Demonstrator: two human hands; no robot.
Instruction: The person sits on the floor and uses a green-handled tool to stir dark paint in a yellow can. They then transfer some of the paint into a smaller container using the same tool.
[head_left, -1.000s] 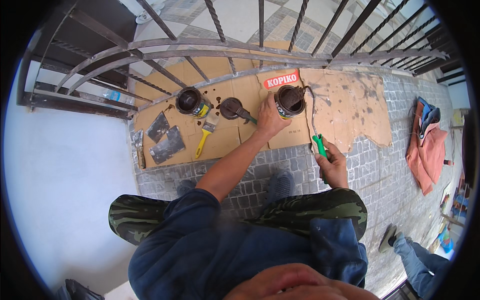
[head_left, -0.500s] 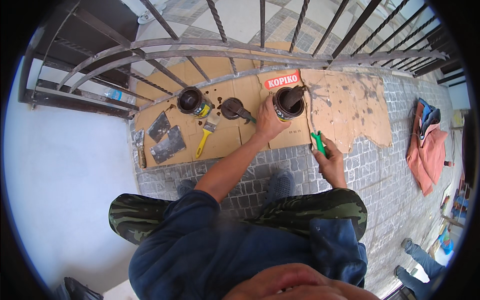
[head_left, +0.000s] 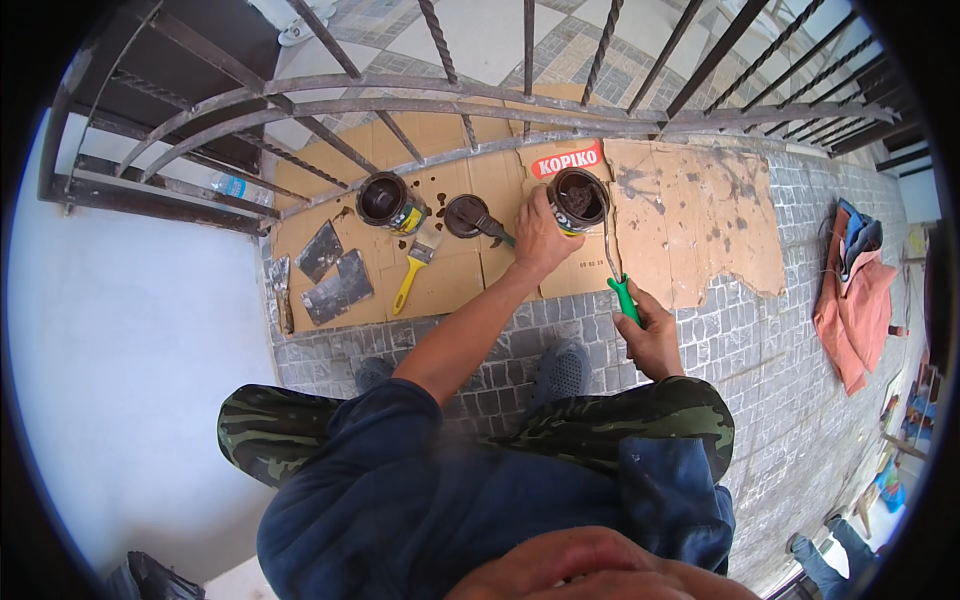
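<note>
Dark brown paint fills an open can (head_left: 566,222) on the cardboard. My left hand (head_left: 541,238) grips this can around its left side. A small paint roller (head_left: 612,250) with a wire frame and green handle is held in my right hand (head_left: 654,335); its dark, paint-covered head is down inside the can. To the left stands a second open paint can (head_left: 405,218), dark inside. Between the cans, a paint-covered brush (head_left: 483,222) with a green handle lies across a round, dark-smeared lid (head_left: 459,225). A yellow-handled brush (head_left: 410,275) rests nearer to me.
Stained cardboard (head_left: 690,230) covers the paving under the cans. An iron railing (head_left: 440,95) arches over its far side. Flat scraper blades (head_left: 338,290) and a putty knife (head_left: 282,292) lie left. Reddish cloth (head_left: 852,310) lies right; another person's legs (head_left: 850,550) show lower right.
The roller head has dropped from the can's rim down into the can, and the green handle has come slightly nearer with my right hand. The other person's legs have shifted.
</note>
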